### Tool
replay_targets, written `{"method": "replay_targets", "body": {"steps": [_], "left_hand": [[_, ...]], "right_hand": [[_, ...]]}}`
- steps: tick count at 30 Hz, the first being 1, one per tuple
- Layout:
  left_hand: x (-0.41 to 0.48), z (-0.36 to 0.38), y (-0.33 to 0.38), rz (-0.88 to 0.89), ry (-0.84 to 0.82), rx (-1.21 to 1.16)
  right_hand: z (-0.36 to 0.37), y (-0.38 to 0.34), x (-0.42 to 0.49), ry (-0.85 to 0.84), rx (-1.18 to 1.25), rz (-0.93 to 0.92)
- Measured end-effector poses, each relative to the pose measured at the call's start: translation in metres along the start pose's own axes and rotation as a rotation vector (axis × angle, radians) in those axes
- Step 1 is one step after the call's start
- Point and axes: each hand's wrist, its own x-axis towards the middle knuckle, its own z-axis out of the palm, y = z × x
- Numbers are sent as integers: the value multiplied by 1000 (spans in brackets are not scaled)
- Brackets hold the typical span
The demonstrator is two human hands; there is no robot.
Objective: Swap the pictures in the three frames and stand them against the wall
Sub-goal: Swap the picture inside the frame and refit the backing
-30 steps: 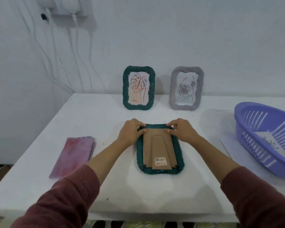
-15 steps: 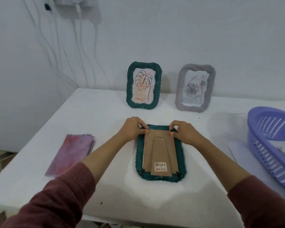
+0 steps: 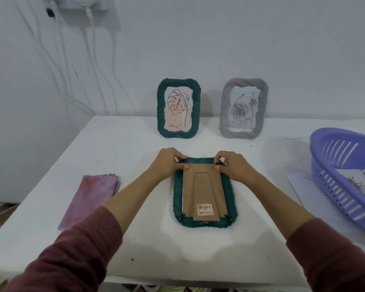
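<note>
Face-down green frame (image 3: 204, 224) lies flat mid-tabletop (image 3: 118, 148), toward the front edge, with its cardboard backing (image 3: 202, 186) up and a barcode sticker (image 3: 204, 209) at the near end. Left hand (image 3: 168, 163) pinches the frame's far-left corner, fingers curled and thumb on the backing. Right hand (image 3: 233, 166) pinches the far-right corner the same way. Along the back edge, leaning on the wall, a second green frame (image 3: 161, 110) and a grey frame (image 3: 224, 108) stand side by side, apart. A pink cloth (image 3: 91, 199) lies near the left edge, and a purple basket (image 3: 335, 186) sits at the right edge.
</note>
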Motion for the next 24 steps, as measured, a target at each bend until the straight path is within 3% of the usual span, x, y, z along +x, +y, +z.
{"method": "replay_targets", "body": {"steps": [24], "left_hand": [[-7, 4, -2, -15, 67, -111]], "right_hand": [[5, -2, -4, 91, 6, -31]]}}
